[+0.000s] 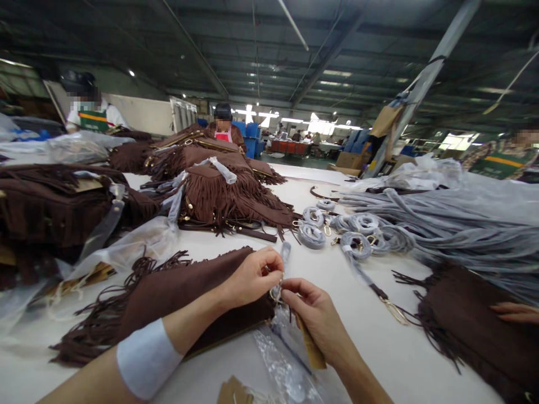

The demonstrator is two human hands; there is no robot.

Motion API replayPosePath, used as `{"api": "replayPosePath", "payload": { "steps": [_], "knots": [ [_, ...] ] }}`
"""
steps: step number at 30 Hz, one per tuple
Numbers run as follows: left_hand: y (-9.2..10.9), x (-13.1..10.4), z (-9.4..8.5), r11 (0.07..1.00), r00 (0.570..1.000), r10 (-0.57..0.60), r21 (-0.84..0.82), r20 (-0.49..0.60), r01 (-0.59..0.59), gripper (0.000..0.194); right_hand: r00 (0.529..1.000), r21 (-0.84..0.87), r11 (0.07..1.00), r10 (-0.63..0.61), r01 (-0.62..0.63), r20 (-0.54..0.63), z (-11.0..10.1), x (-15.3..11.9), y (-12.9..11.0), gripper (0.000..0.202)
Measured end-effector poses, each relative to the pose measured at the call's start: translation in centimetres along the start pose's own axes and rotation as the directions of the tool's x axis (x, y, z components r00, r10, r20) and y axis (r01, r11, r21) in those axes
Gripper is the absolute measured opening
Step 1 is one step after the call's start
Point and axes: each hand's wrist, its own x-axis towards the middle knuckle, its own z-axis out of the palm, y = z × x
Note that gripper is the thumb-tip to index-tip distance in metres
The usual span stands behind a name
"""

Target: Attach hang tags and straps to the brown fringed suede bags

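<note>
A dark brown fringed bag (pixel 181 292) lies flat on the white table, its long fringe spread to the left. Over its right end my left hand (pixel 255 278) is closed in a pinch at a pale thin string. Close beside it, my right hand (pixel 315 314) has thumb and forefinger pressed together at the same spot; what lies between them is too small to make out. A brown paper tag (pixel 311 348) hangs under my right palm. Beneath both hands, clear plastic wrap (pixel 282 359) trails from the bag's corner.
Fringed brown bags (pixel 227 191) are piled behind and to the left. Coiled wrapped straps (pixel 311 234) and a heap of grey-wrapped straps (pixel 463 224) lie right. Paper tags (pixel 233 391) sit at the front. At right, another person's hand (pixel 516 311) rests on a brown fringed piece (pixel 471 320).
</note>
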Motion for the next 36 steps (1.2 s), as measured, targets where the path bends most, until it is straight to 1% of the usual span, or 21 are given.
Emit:
{"api": "replayPosePath", "payload": {
  "steps": [3, 5, 10, 15, 18, 20, 22, 25, 27, 30, 34, 36],
  "knots": [
    [0.2, -0.1, 0.2, 1.0, 1.0, -0.026, -0.015, 0.006, 0.026, 0.007, 0.989, -0.187, 0.974, -0.14, 0.127, -0.057, 0.1, 0.1, 0.6, 0.025],
    [0.1, -0.1, 0.3, 0.998, 0.999, -0.045, -0.034, 0.009, 0.045, 0.006, 0.978, -0.241, 0.957, -0.188, 0.162, -0.089, 0.0, 0.2, 0.9, 0.026],
    [-0.1, -0.2, 0.6, 0.99, 0.995, -0.096, -0.102, -0.004, 0.095, 0.003, 0.985, -0.214, 0.967, -0.157, 0.138, -0.076, 0.1, 0.3, 1.2, 0.028],
    [-0.3, -0.2, 0.8, 0.985, 0.995, -0.104, -0.137, 0.01, 0.104, 0.003, 0.961, -0.259, 0.937, -0.264, 0.235, -0.082, 0.2, 0.4, 1.5, 0.025],
    [-0.4, -0.2, 0.6, 0.97, 0.986, -0.165, -0.174, 0.035, 0.169, 0.006, 0.963, -0.277, 0.935, -0.252, 0.219, -0.09, -0.3, 0.5, 1.6, 0.025],
    [-0.5, -0.2, 0.4, 0.96, 0.972, -0.223, -0.157, 0.076, 0.233, 0.008, 0.966, -0.286, 0.937, -0.238, 0.2, -0.104, -0.6, 0.6, 1.6, 0.027],
    [-0.7, -0.3, 0.2, 0.961, 0.958, -0.251, -0.086, 0.139, 0.264, 0.011, 0.964, -0.296, 0.935, -0.237, 0.193, -0.119, -0.8, 0.7, 1.5, 0.029],
    [-0.9, -0.4, 0.1, 0.974, 0.952, -0.226, 0.061, 0.209, 0.218, 0.012, 0.961, -0.293, 0.934, -0.248, 0.203, -0.123, -0.8, 0.8, 1.6, 0.028],
    [-0.9, -0.5, 0.0, 0.975, 0.956, -0.203, 0.131, 0.212, 0.178, 0.011, 0.96, -0.288, 0.935, -0.25, 0.206, -0.124, -0.7, 0.8, 1.6, 0.028],
    [-0.8, -0.4, 0.1, 0.972, 0.962, -0.192, 0.169, 0.192, 0.161, 0.012, 0.962, -0.29, 0.937, -0.238, 0.193, -0.132, -0.6, 0.8, 1.7, 0.027],
    [-0.7, -0.3, 0.0, 0.966, 0.95, -0.242, 0.142, 0.2, 0.216, 0.011, 0.965, -0.288, 0.942, -0.22, 0.172, -0.142, -0.8, 0.9, 1.6, 0.027],
    [-0.7, -0.3, -0.1, 0.958, 0.94, -0.283, 0.099, 0.191, 0.268, 0.008, 0.974, -0.203, 0.97, -0.166, 0.134, -0.154, -0.9, 0.9, 1.5, 0.028]
  ]
}}
